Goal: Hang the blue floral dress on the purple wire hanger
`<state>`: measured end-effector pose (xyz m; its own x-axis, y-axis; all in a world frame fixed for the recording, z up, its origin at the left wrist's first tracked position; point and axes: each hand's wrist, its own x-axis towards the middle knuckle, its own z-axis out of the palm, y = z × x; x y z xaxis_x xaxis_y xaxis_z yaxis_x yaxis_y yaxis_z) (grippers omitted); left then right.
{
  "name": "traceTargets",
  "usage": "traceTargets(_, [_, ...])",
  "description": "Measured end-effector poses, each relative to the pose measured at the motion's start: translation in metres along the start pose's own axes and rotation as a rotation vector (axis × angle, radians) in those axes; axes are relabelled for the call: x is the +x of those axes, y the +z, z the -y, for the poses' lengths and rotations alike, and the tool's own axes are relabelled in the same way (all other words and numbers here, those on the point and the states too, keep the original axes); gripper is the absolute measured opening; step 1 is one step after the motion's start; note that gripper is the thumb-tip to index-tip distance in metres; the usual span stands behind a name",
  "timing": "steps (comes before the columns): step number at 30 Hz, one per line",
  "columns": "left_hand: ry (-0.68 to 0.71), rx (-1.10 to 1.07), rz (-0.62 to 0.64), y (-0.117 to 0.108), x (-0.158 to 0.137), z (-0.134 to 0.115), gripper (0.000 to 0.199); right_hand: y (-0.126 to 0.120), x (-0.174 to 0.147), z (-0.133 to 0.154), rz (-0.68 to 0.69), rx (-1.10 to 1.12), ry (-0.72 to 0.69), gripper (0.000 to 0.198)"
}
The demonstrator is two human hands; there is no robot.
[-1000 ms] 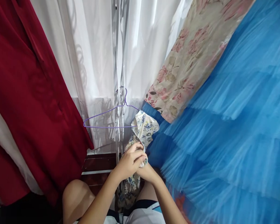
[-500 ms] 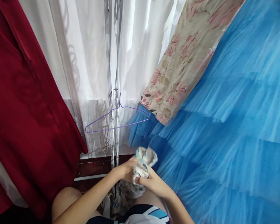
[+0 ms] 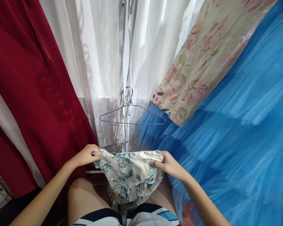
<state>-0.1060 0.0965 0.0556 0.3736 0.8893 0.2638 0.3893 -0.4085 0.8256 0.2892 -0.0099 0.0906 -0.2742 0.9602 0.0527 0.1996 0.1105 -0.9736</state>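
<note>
A white garment (image 3: 132, 175) with a blue and yellow floral print is stretched sideways in front of my lap. My left hand (image 3: 88, 156) pinches its upper left edge. The upper right edge is gripped by my right hand (image 3: 166, 163), thumb on the near side. Below that taut edge the cloth hangs in loose folds between my knees; I cannot tell which kind of garment it is. Just beyond it a purple wire hanger (image 3: 132, 123) hangs with no clothing on it, hooked on a metal rack strip (image 3: 126, 62).
Dark red fabric (image 3: 44, 94) hangs at the left. White curtains (image 3: 101, 62) fill the back. At the right are a beige cloth with pink flowers (image 3: 191, 72) and a large tiered blue tulle skirt (image 3: 238, 150), close to my right arm.
My hands have moved apart, left hand to the left and right hand slightly right. The garment, bunched up before, is now spread between them. The view has shifted a little.
</note>
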Motion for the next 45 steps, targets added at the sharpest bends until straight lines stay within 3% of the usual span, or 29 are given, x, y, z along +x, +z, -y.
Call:
traceTargets(3, [0.024,-0.096,-0.001,-0.04,0.021,-0.014,0.022,-0.001,0.027,0.004,-0.102,-0.103,-0.11,0.019])
traceTargets(6, [-0.038,-0.154,-0.075,-0.061,0.052,-0.023,0.022,0.0,0.054,0.01,-0.204,-0.167,-0.224,0.027])
traceTargets(10, [-0.036,-0.057,-0.113,-0.07,0.089,-0.023,0.018,0.011,0.078,0.018,-0.256,-0.214,-0.299,0.048])
traceTargets(14, [0.042,-0.007,-0.112,-0.071,0.102,-0.022,0.023,0.011,0.085,0.021,-0.348,-0.222,-0.359,0.064])
traceTargets(19, [0.201,0.093,-0.078,-0.065,0.097,-0.051,0.025,-0.033,0.098,0.02,-0.536,-0.234,-0.436,0.089])
traceTargets(22, [0.164,0.044,0.011,-0.051,0.097,-0.079,0.033,-0.072,0.125,0.018,-0.648,-0.316,-0.437,0.098])
traceTargets(26, [0.096,-0.141,0.119,-0.027,0.097,-0.097,0.039,-0.109,0.159,0.012,-0.544,-0.329,-0.317,0.089])
traceTargets(30, [-0.008,-0.397,0.082,-0.012,0.096,-0.089,0.039,-0.118,0.164,0.005,-0.451,-0.357,-0.291,0.064])
traceTargets(32, [-0.03,-0.466,0.033,-0.01,0.097,-0.084,0.041,-0.118,0.16,0.002,-0.488,-0.365,-0.3,0.071])
traceTargets(34, [-0.031,-0.488,0.016,-0.013,0.099,-0.084,0.043,-0.117,0.157,0.001,-0.524,-0.357,-0.308,0.091])
traceTargets(37, [-0.023,-0.494,0.053,-0.022,0.101,-0.088,0.049,-0.115,0.159,0.004,-0.435,-0.29,-0.275,0.103])
traceTargets(41, [-0.049,-0.564,0.065,-0.041,0.101,-0.093,0.043,-0.119,0.156,0.019,-0.285,-0.236,-0.205,0.064])
traceTargets(43, [-0.078,-0.699,0.045,-0.048,0.099,-0.092,0.039,-0.126,0.143,0.029,-0.232,-0.228,-0.177,0.043])
traceTargets(45, [-0.097,-0.871,-0.043,-0.048,0.098,-0.089,0.038,-0.133,0.123,0.037,-0.154,-0.215,-0.136,0.036])
